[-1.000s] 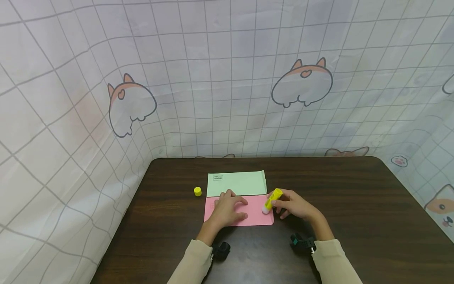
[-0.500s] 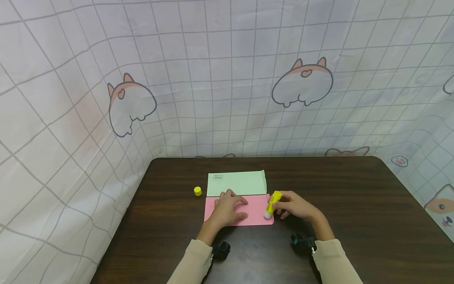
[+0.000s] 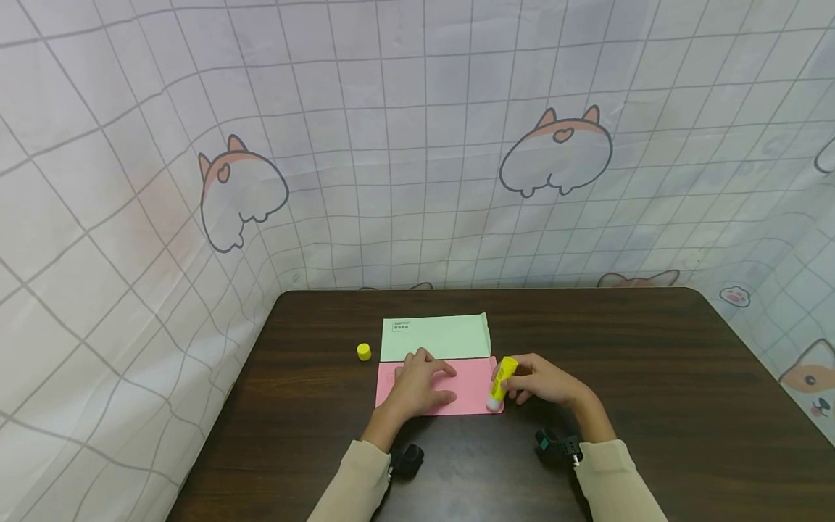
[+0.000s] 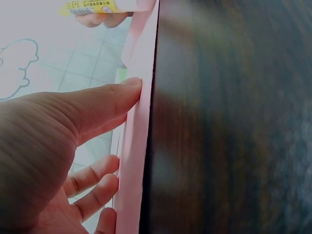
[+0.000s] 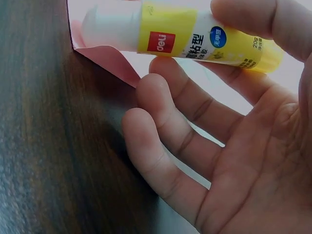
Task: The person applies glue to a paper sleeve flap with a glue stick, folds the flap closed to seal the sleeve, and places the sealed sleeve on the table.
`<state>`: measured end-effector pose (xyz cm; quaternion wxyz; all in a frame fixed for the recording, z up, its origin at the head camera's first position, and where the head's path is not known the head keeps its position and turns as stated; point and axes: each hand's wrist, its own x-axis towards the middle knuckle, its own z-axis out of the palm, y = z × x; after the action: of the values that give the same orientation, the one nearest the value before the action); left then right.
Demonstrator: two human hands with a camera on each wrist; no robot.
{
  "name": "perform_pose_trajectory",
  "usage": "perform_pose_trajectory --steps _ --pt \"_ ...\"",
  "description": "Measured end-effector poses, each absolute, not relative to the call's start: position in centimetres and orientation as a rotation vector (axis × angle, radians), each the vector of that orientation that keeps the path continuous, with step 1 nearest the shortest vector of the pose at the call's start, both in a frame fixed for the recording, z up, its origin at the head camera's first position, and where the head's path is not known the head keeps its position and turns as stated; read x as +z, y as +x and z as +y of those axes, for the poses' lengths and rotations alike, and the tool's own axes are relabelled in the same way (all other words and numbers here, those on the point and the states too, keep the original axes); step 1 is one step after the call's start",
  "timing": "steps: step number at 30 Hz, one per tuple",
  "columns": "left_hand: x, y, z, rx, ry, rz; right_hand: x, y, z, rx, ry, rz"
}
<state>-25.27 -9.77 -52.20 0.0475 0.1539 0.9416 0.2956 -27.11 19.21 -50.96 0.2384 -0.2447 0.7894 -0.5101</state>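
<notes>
A pink envelope lies flat on the table, its flap on the right side. My left hand rests on it with fingers spread, and in the left wrist view the thumb presses near its front edge. With thumb and fingers my right hand pinches a yellow uncapped glue stick. The stick tilts, its white end down at the flap's front corner. In the right wrist view that white end meets the pink flap, whose edge curls up a little, while the other fingers stay loosely bent below the barrel.
A pale green envelope with a printed box lies directly behind the pink one. To its left stands the yellow glue cap. The dark wooden table backs onto a white gridded cloth.
The right hand has drawn the glue stick down along the flap toward its near corner, and the stick now stands a little steeper. My left hand has stayed in place.
</notes>
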Motion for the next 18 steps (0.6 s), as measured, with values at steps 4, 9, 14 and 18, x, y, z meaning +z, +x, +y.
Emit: perform_pose_trajectory --steps 4,9,14,18 --pt "-52.22 -25.25 -9.80 0.898 0.473 2.873 -50.93 -27.08 19.20 -1.392 -0.681 2.141" --pt "-52.22 -25.26 -9.81 0.901 0.474 2.874 -50.96 -27.13 19.20 -1.390 -0.684 2.135" --pt "-52.25 -25.29 -9.82 0.891 0.473 2.877 -51.00 -27.16 19.18 -1.394 -0.683 2.148" --pt "-52.31 -25.30 -9.80 0.892 0.470 2.873 -51.05 -27.11 19.15 -1.407 -0.667 2.173"
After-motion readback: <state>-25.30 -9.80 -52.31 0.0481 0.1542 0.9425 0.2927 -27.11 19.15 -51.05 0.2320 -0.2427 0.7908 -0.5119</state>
